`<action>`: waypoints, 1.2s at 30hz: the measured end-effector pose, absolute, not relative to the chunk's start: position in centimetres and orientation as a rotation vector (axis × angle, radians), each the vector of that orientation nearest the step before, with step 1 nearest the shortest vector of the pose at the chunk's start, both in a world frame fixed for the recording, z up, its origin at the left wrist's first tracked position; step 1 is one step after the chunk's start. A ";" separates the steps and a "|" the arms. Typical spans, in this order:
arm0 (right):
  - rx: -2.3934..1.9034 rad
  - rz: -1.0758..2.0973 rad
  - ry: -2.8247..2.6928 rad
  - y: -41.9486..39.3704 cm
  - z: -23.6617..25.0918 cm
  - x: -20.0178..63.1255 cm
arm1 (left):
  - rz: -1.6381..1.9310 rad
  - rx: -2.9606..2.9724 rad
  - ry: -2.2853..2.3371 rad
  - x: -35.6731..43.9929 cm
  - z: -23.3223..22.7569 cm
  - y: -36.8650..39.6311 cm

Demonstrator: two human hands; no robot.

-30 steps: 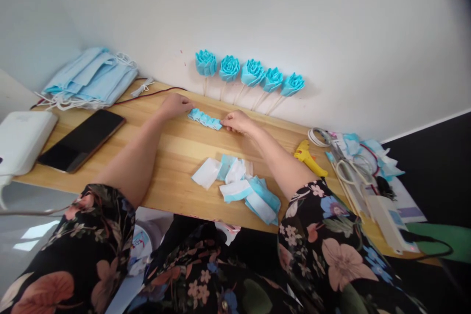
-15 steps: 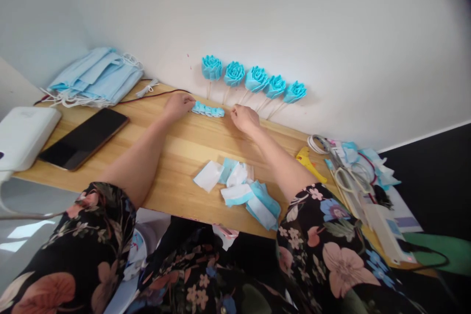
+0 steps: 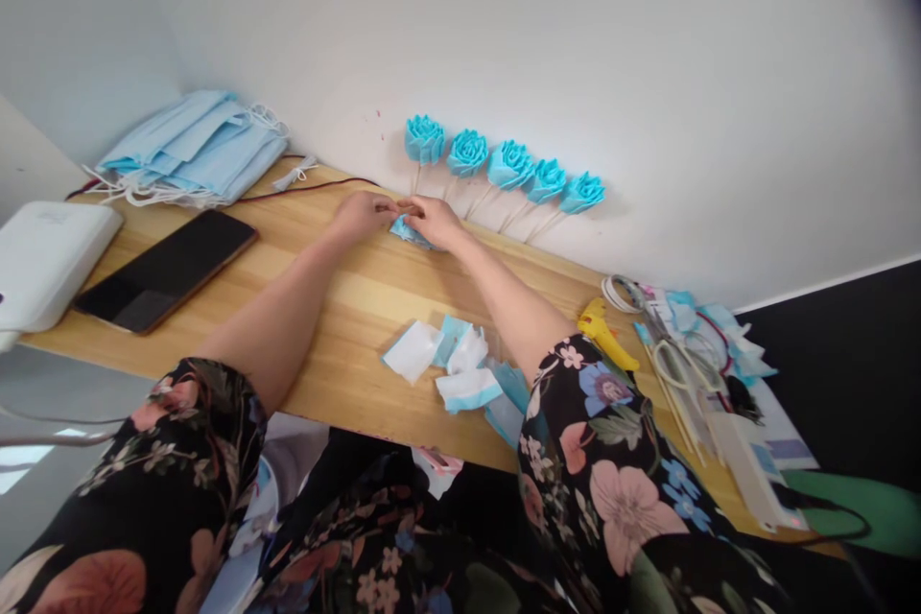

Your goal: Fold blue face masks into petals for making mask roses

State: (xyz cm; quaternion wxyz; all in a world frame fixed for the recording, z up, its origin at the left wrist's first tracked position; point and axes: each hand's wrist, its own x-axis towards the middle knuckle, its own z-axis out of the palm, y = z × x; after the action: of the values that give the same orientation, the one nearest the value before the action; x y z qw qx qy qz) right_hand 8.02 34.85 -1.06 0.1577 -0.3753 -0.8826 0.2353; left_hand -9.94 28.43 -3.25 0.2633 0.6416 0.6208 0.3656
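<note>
Near the back edge of the bench (image 3: 360, 312), the blue strip (image 3: 407, 232) lay partly hidden by the right hand (image 3: 435, 222), showing just on the near side of its curled fingers. The left hand (image 3: 365, 214) had its fingertips bunched beside them; whether either pinched the strip, I couldn't tell.

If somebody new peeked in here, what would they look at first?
Probably the five bright blue flowers on thin sticks, lined up by the wall. Next, the left hand and right hand, close together over the wooden table, by a blue strip. Then the yellow glue gun, off to the right.
</note>
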 end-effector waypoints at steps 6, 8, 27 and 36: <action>-1.165 0.768 -2.315 35.3 -1.6 8.7 | 1.042 1.641 1.734 -10.0 -2.8 28.4; -1.137 0.839 -2.271 35.2 -1.5 9.1 | 0.939 1.700 1.743 -10.0 -2.5 28.3; -1.207 0.998 -2.161 35.8 -1.0 11.6 | 0.793 1.700 1.813 -9.6 -1.1 27.5; -1.392 0.903 -2.128 33.0 -0.7 18.4 | 0.735 1.766 1.876 -10.2 -0.6 27.4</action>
State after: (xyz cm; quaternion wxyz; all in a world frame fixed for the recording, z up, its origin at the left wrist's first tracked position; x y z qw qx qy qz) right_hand 18.36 32.98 -0.75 0.2198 -0.5034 -0.7692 0.3265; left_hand -10.17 27.36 -0.59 0.2292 0.6416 0.6815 0.2671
